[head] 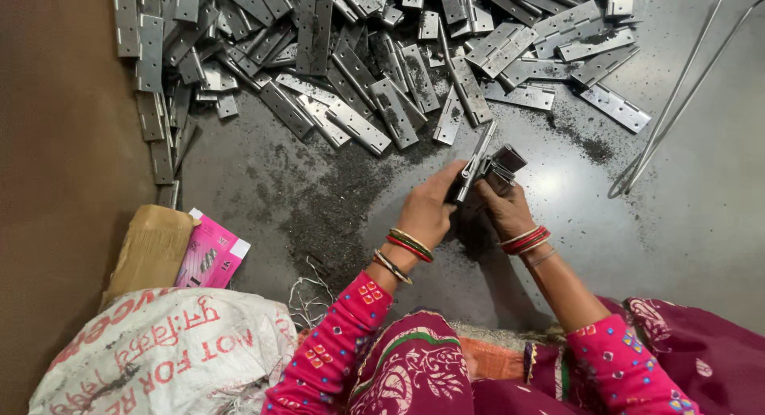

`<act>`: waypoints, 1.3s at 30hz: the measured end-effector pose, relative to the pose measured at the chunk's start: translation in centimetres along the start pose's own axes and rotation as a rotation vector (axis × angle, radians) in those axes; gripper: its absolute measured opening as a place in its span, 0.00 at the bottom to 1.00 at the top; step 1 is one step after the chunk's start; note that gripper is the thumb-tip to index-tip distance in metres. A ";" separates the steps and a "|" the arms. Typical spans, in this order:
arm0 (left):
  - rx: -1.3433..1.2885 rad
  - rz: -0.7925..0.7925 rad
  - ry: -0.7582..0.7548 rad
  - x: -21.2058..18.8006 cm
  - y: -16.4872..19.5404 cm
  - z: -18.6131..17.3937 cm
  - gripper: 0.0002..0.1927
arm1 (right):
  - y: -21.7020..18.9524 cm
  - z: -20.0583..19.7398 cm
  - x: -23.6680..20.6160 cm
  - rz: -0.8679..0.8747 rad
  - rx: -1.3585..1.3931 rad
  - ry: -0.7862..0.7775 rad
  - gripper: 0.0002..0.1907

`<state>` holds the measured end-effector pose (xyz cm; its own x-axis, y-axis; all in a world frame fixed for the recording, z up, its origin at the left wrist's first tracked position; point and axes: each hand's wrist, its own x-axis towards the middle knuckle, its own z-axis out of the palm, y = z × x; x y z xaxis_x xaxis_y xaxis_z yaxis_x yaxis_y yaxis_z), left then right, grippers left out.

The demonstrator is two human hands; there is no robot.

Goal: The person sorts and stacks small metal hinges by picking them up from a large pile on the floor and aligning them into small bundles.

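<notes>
Steel hinge [476, 162] clamped in our left hand [430, 208]; our right hand [504, 204] grips a dark hinge stack [505, 162] beside the hinge pile [382, 56].

**Metal hinges held above the floor**

A grey metal hinge [476, 162] is shown gripped between both hands, just below the near edge of the hinge pile. It is seen almost edge-on, as a narrow strip tilted up and to the right, its upper tip standing clear of the fingers. A small stack of hinges [504, 162], darker in tone, is held just beside it on the right, touching it. The stack's blunt upper end is turned toward the camera; its lower part is hidden by the fingers.
</notes>
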<state>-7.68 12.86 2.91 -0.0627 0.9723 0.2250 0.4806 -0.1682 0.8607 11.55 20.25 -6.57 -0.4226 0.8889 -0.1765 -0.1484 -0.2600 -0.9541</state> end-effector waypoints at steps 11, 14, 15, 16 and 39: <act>-0.018 -0.144 0.165 -1.6 0.2 1.2 0.27 | -2.5 1.5 -1.7 0.239 0.439 0.209 0.15; -0.275 -0.266 0.335 -2.4 -1.9 2.2 0.25 | -2.3 2.5 -1.7 0.150 0.383 0.229 0.19; -0.252 -0.184 0.276 -2.9 -2.4 2.8 0.28 | -2.1 2.7 -1.5 0.109 0.372 0.232 0.21; -0.228 -0.100 0.215 -3.3 -2.8 3.3 0.31 | -1.8 2.9 -1.4 0.105 0.363 0.239 0.21; -0.116 -0.797 0.381 -3.6 -7.8 0.5 0.37 | -3.9 -0.5 -2.9 0.257 0.361 0.305 0.14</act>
<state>-10.77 10.75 -4.83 -0.6369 0.6913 -0.3412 0.0799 0.4994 0.8627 13.82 18.84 -2.41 -0.2152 0.8347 -0.5069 -0.3952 -0.5491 -0.7364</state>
